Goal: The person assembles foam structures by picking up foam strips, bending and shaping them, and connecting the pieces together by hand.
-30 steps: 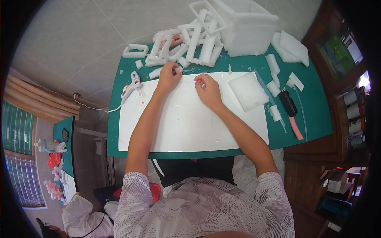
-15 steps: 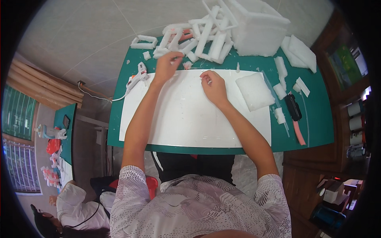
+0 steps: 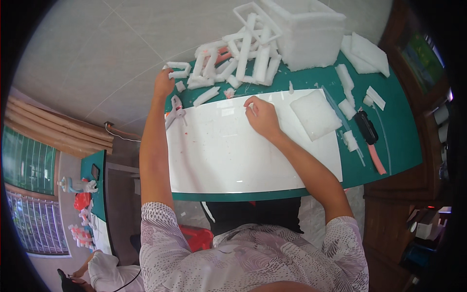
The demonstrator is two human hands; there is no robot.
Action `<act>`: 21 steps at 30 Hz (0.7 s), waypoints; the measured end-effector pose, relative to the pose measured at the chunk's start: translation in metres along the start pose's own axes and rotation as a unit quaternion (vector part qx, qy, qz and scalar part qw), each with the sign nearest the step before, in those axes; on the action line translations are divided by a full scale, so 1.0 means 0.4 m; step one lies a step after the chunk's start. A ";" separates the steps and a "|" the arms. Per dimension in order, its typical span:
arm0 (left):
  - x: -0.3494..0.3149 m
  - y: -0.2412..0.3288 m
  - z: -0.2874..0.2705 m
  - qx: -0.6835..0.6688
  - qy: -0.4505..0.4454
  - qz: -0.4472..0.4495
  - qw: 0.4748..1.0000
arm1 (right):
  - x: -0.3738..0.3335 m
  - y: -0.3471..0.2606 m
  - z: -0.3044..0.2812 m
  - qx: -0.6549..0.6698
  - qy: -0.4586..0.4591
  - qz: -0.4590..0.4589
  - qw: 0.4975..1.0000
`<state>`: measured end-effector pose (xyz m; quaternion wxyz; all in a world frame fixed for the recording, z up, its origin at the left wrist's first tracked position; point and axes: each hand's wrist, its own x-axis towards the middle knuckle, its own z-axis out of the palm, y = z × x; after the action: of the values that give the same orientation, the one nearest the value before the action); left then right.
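Note:
At the far left of the table, my left hand (image 3: 164, 83) has its fingers closed around the near-left end of a small white foam frame (image 3: 181, 74). My right hand (image 3: 263, 116) hovers at or rests over the far part of the white board (image 3: 219, 155). Its fingers are curled toward the thumb; whatever may be between them is too small to make out. A glue gun (image 3: 176, 109), white with a red part, lies at the board's far left corner. Close by is a loose white foam bar (image 3: 206, 96).
A pile of white foam frames (image 3: 250, 48) and a large foam box (image 3: 311, 39) stand at the back. A foam slab (image 3: 316, 114) covers the board's right side. Beyond it lies a black-handled tool (image 3: 366, 127). Another person (image 3: 114, 272) sits at lower left.
My left hand has moved left from beside the pile to the small foam frame, leaving the foam bar in view. My right hand stays nearly in place. The whole view has shifted slightly.

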<state>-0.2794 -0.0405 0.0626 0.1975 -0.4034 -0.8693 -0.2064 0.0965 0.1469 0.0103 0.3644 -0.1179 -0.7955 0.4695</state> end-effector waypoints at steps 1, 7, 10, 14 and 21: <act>0.011 0.000 0.023 0.013 -0.017 0.025 0.999 | -0.002 0.003 -0.002 0.012 0.000 0.002 1.000; 0.042 0.021 0.165 0.057 -0.085 0.025 0.994 | -0.004 0.014 -0.014 0.021 -0.024 0.026 0.999; 0.056 -0.001 0.166 0.099 -0.106 -0.018 0.989 | 0.003 0.000 -0.004 0.023 -0.037 0.023 0.999; 0.069 0.015 0.154 0.134 -0.144 -0.015 0.980 | 0.008 0.003 0.001 0.029 -0.053 0.048 0.997; 0.058 0.066 0.094 0.159 -0.132 0.052 0.977 | 0.003 0.020 0.011 0.039 0.000 -0.006 0.999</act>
<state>-0.2793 0.0089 0.0482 0.1529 -0.4356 -0.8871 0.0007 0.0916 0.1488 0.0029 0.3713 -0.0986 -0.7773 0.4982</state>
